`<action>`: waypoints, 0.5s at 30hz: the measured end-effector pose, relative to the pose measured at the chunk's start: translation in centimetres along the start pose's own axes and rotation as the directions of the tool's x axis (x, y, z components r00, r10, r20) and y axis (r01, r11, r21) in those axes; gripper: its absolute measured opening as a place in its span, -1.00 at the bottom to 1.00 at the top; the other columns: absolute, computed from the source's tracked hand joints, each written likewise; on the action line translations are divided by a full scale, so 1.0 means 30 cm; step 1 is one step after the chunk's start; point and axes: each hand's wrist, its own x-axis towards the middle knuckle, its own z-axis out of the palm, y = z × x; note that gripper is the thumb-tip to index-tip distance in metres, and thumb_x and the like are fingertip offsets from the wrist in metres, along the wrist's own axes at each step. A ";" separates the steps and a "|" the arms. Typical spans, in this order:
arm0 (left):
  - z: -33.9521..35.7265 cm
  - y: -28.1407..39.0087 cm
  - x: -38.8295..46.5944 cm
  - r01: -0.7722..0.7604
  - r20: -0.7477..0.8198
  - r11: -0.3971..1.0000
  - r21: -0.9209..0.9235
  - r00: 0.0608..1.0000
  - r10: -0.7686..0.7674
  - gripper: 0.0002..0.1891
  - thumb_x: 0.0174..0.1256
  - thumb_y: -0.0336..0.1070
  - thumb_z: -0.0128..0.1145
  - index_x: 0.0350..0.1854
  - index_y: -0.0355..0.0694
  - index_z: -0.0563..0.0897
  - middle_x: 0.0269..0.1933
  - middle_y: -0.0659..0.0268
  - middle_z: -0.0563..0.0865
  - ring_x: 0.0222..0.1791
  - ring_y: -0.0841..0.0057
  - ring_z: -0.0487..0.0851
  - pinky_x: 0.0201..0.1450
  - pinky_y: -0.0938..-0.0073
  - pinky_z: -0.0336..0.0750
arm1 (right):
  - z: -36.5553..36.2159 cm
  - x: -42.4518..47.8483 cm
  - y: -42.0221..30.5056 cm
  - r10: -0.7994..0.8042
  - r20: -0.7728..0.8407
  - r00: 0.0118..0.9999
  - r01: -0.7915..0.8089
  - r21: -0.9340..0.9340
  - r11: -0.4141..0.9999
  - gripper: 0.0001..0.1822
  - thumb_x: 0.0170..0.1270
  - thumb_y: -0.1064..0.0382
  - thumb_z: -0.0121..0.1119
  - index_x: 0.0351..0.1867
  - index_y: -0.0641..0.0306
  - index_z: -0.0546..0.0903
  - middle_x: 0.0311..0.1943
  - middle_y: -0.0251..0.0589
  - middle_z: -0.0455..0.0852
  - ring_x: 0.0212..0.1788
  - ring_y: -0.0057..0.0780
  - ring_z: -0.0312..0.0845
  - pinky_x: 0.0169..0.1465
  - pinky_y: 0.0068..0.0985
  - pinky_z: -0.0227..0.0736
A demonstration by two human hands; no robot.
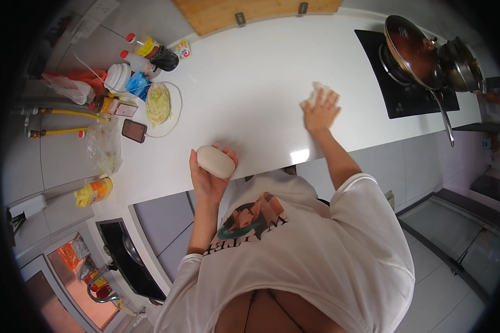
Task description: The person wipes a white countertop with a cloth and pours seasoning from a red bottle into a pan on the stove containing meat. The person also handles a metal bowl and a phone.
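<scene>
My left hand point(210, 183) holds a smooth, oval, off-white object point(216, 161) just above the counter's front edge. The thumb lies along its left side and fingertips show at its far right; I cannot tell what the object is. To the right, my right hand point(321, 110) presses flat, fingers spread, on a crumpled whitish cloth point(318, 88). Part of the cloth is hidden under the palm. Both rest over the white countertop point(250, 83).
A lidded frying pan point(412, 50) and a metal pot point(460, 66) stand on the black cooktop point(404, 106). At left are a cabbage point(158, 104), a phone point(134, 130) on a cable, sauce bottles point(164, 57) and a yellow jug point(93, 192). A black sink point(129, 258) lies lower left; a wooden board point(266, 10) leans behind.
</scene>
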 end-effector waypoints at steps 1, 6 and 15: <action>-0.002 -0.001 0.003 -0.010 0.017 1.000 0.001 1.000 0.010 -0.40 0.31 0.28 -0.18 0.00 -0.21 0.47 -0.13 0.12 0.57 -0.07 0.19 0.55 0.05 0.17 0.46 | 0.002 0.005 -0.079 -0.038 0.015 0.999 0.038 0.002 0.999 -0.25 0.31 -0.21 -0.21 0.44 0.07 0.01 0.45 0.00 -0.16 0.48 -0.01 -0.44 0.38 0.10 -0.38; 0.030 0.011 0.037 -0.070 0.053 0.994 0.085 0.996 0.066 -0.38 0.33 0.30 -0.24 0.07 -0.19 0.48 -0.22 0.18 0.59 -0.16 0.21 0.58 -0.06 0.22 0.51 | 0.041 -0.235 -0.430 -0.644 0.122 0.755 0.632 0.130 0.764 -0.32 0.25 -0.04 0.00 0.38 0.08 0.18 0.42 -0.04 0.01 0.45 0.00 -0.19 0.35 0.05 -0.13; -0.015 0.089 -0.022 -0.207 -0.112 0.976 0.072 0.970 0.214 -0.40 0.31 0.27 -0.25 -0.05 -0.24 0.46 -0.24 0.10 0.58 -0.26 0.14 0.58 -0.21 0.20 0.51 | 0.003 -0.114 -0.067 -0.718 -0.022 0.696 0.706 0.206 0.678 -0.41 0.14 0.35 0.03 0.29 0.20 0.32 0.31 -0.02 0.27 0.40 -0.11 0.07 0.37 -0.01 -0.13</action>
